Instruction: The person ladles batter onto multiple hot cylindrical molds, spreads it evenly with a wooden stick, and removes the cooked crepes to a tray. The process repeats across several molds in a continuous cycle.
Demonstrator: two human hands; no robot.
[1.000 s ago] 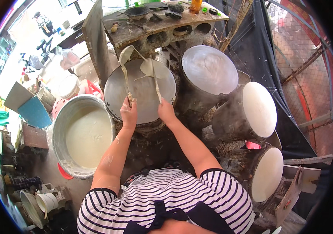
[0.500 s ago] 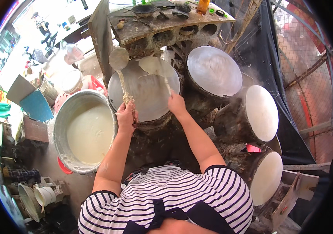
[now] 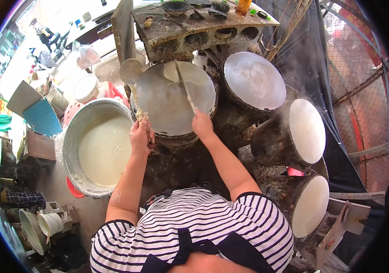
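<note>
My left hand [image 3: 140, 134] grips the batter-caked handle of a ladle [image 3: 130, 71], whose round head hangs at the upper left edge of the centre griddle [image 3: 162, 109]. My right hand [image 3: 202, 125] is closed on a long thin spreader [image 3: 186, 91]; its far end lies over a pale patch of batter [image 3: 171, 71] near that griddle's back. A big metal tub of cream batter [image 3: 99, 154] stands beside my left forearm. To the right stand three more round griddles [image 3: 253, 77], [image 3: 306, 132], [image 3: 312, 209], with pale surfaces.
A dirty ledge [image 3: 158, 25] with holes, dark dishes and an amber bottle [image 3: 243, 7] rises behind the griddle, beside an upright board [image 3: 124, 32]. Buckets [image 3: 51, 225] and clutter fill the left side. A person [image 3: 44, 34] is in the far upper left. Wire mesh [image 3: 354, 68] lines the right.
The ladle has swung down and left to the griddle's edge, my left hand with it. The spreader and my right hand have shifted slightly right, and the view has shifted a little.
</note>
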